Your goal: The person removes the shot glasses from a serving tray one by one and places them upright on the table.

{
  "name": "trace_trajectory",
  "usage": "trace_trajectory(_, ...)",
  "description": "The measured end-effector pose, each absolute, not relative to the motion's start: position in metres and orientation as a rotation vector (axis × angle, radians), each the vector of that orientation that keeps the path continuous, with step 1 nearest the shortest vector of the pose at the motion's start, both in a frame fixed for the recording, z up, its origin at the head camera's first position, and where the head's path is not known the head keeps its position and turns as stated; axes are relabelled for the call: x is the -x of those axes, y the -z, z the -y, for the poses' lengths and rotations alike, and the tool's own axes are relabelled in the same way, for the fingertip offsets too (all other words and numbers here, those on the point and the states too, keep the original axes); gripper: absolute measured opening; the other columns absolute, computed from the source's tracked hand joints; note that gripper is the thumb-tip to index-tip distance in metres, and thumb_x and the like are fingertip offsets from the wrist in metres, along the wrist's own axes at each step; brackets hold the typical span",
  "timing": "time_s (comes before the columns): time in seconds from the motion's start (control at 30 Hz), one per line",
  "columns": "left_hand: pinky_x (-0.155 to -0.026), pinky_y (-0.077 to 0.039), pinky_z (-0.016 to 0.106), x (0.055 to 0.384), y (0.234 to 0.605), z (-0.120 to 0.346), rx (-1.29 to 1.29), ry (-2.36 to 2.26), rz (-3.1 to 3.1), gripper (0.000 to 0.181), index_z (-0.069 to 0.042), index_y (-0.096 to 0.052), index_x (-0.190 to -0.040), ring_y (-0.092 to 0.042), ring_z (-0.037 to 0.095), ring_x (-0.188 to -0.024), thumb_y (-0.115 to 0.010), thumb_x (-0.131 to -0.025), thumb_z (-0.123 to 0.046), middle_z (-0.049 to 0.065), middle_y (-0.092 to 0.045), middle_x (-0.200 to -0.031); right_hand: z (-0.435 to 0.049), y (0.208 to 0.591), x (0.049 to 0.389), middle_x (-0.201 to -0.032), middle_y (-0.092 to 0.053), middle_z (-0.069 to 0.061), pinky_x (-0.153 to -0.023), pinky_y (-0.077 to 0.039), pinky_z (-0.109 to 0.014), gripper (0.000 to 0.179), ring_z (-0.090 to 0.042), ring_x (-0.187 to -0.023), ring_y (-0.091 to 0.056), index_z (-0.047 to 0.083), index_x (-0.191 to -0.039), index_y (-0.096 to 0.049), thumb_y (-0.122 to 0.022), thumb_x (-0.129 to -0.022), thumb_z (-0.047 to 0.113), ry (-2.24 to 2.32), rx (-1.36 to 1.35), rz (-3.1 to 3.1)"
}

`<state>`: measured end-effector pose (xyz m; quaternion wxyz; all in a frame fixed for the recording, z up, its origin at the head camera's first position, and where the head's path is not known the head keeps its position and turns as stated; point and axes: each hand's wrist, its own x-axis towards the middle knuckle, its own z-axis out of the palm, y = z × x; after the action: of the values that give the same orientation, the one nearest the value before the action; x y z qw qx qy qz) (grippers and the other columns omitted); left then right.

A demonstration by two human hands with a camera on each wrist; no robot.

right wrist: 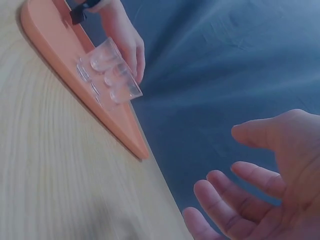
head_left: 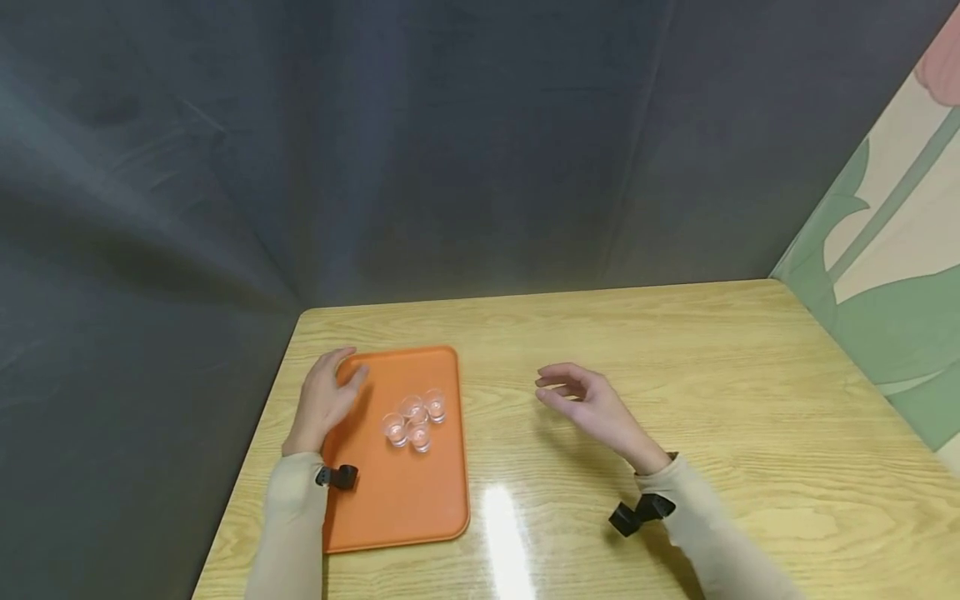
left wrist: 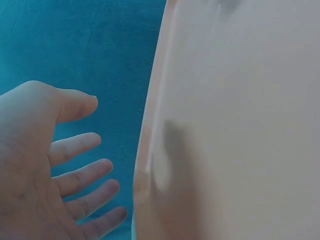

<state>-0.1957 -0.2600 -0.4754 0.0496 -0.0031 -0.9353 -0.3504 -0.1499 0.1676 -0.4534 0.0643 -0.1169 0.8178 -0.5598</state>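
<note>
Several small clear glasses [head_left: 419,437] stand in a tight cluster on an orange tray [head_left: 397,500] at the left of the table. Over the tray's left edge hovers my left hand [head_left: 324,404], fingers relaxed and holding nothing. In the left wrist view that hand [left wrist: 45,165] is spread apart from the tray rim [left wrist: 155,100]. My right hand [head_left: 592,408] is raised above the wood to the right of the tray, loosely bent and holding nothing. The right wrist view shows the glasses [right wrist: 120,80] beyond the fingers of my right hand [right wrist: 260,185].
The wooden table [head_left: 675,375] extends right from the tray. A dark cloth [head_left: 480,150] hangs behind it and along its left side. At the right is a wall or panel [head_left: 907,325] with a plant pattern. Bright glare [head_left: 506,542] lies on the wood near the front.
</note>
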Motion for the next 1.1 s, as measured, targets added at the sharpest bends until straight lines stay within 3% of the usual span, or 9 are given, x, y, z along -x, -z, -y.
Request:
trace_trajectory(0.27,-0.118,-0.041,0.066,0.207,0.487,0.258,0.077,0.882,2.894,0.049,0.0,-0.06,-0.147,-0.051,0.052,-0.141,-0.061,-0.107,-0.029,0.029,-0.056,-0.151,-0.146,0.454,0.151,-0.132,-0.073,-0.016,-0.09,-0.061,-0.031,0.041,-0.032,-0.113,-0.073,0.004,-0.136,-0.068,-0.075,-0.101,0.024,1.672,0.393,-2.434)
trace_trajectory(0.63,-0.12,-0.041,0.063,0.214,0.486,0.249,0.067,0.855,2.89,0.046,0.0,-0.063,-0.144,-0.051,0.05,-0.142,-0.062,-0.106,-0.026,0.028,-0.056,-0.152,-0.12,0.458,0.153,-0.127,-0.075,-0.015,-0.087,-0.065,-0.038,0.04,-0.025,-0.106,-0.075,0.0,-0.132,-0.069,-0.075,-0.099,0.022,1.678,0.417,-2.378)
trace_trajectory(0.9,-0.12,-0.04,0.064,0.218,0.489,0.242,0.09,0.797,2.913,0.045,0.0,-0.064,-0.143,-0.049,0.051,-0.143,-0.061,-0.105,-0.025,0.027,-0.058,-0.151,-0.099,0.461,0.157,-0.123,-0.077,-0.013,-0.083,-0.065,-0.037,0.038,-0.023,-0.103,-0.075,0.0,-0.13,-0.071,-0.075,-0.099,0.021,1.677,0.448,-2.362)
trace_trajectory(1.1,-0.119,-0.039,0.065,0.219,0.494,0.24,0.101,0.778,2.928,0.046,-0.001,-0.065,-0.142,-0.047,0.051,-0.144,-0.061,-0.104,-0.027,0.027,-0.057,-0.151,-0.083,0.465,0.161,-0.127,-0.075,-0.016,-0.081,-0.064,-0.029,0.039,-0.027,-0.104,-0.075,0.0,-0.13,-0.071,-0.075,-0.099,0.022,1.664,0.486,-2.371)
